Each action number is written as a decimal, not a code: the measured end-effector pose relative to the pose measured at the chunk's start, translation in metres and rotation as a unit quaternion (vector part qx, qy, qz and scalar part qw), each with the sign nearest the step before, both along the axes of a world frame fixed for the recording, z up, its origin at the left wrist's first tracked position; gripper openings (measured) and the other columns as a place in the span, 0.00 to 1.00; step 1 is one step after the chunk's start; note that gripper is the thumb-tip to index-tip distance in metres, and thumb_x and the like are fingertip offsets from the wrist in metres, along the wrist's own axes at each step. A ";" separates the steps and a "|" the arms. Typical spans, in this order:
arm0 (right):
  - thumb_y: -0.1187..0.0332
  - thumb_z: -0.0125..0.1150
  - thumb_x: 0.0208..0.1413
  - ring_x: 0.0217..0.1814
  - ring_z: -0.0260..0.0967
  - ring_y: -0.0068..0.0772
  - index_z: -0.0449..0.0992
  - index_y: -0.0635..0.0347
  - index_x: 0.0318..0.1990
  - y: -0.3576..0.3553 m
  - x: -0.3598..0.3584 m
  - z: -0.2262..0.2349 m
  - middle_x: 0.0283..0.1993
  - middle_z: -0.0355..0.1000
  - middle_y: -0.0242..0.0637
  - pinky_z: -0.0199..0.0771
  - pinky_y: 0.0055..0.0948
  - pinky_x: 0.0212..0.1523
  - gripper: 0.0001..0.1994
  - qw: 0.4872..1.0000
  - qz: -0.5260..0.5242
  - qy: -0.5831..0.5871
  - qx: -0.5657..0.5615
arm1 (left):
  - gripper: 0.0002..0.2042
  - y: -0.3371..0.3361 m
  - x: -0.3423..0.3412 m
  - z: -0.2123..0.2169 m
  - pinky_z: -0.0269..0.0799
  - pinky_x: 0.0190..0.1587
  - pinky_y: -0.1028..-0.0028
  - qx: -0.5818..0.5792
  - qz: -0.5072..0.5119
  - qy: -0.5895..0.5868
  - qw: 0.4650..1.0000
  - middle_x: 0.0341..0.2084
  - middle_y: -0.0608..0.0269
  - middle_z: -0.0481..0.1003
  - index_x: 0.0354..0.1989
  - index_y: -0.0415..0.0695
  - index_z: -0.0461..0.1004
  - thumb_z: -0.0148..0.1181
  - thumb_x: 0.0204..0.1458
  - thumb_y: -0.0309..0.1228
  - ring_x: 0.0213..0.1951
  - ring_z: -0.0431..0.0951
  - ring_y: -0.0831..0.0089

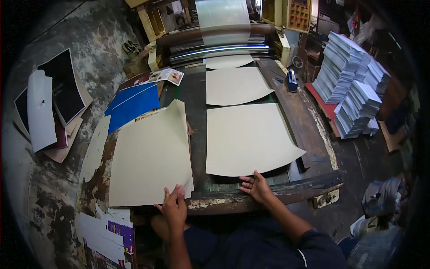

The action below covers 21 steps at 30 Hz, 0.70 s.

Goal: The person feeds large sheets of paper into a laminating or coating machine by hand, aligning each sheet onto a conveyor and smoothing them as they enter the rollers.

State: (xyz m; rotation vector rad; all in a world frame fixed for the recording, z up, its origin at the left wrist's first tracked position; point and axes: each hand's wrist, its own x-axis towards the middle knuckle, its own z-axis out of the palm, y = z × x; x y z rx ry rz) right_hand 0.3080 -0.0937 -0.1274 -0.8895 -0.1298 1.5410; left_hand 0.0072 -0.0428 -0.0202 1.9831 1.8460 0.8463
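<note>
My left hand [174, 205] is at the near right corner of a stack of large cream sheets [148, 157], its bent fingers on the top sheet's edge. That sheet's far right corner curls up, and layers show along its right side. My right hand [257, 188] has its fingers apart under the near edge of another cream sheet [251, 139], with the thumb tip at that edge. This sheet lies on the machine's feed table, its near right corner bent upward. Beyond it a second cream sheet [237, 85] and a third [229, 61] lead toward the rollers.
Metal rollers [219, 51] cross the far end, with clear film [224, 20] hanging above. A blue sheet [134, 102] lies beyond the left stack. At right are a blue tape dispenser [291, 81] and tall stacks of white paper [345, 71]. Black boards [65, 89] lie at far left.
</note>
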 end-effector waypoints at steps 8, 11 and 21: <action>0.52 0.45 0.64 0.48 0.64 0.42 0.54 0.58 0.61 0.000 -0.008 -0.006 0.57 0.64 0.49 0.71 0.50 0.52 0.25 0.998 -0.053 0.010 -0.029 | 0.21 0.000 -0.011 0.048 0.67 0.45 0.71 -0.048 0.068 -0.303 0.949 0.32 0.59 0.77 0.44 0.36 0.74 0.48 0.63 0.45 0.37 0.73 0.71; 0.51 0.44 0.64 0.46 0.66 0.39 0.51 0.58 0.67 -0.007 -0.013 0.011 0.55 0.65 0.47 0.72 0.47 0.51 0.30 1.000 0.006 -0.024 -0.008 | 0.20 -0.013 -0.011 0.025 0.69 0.47 0.70 0.032 0.018 -0.222 0.974 0.34 0.59 0.79 0.42 0.38 0.76 0.48 0.63 0.45 0.39 0.76 0.69; 0.49 0.54 0.58 0.27 0.71 0.33 0.70 0.64 0.45 -0.037 -0.001 0.057 0.28 0.72 0.38 0.76 0.36 0.34 0.23 0.974 0.173 -0.110 0.098 | 0.15 -0.034 -0.010 0.039 0.30 0.64 0.33 0.008 -0.402 0.028 0.915 0.54 0.68 0.74 0.45 0.57 0.80 0.65 0.45 0.31 0.66 0.58 0.54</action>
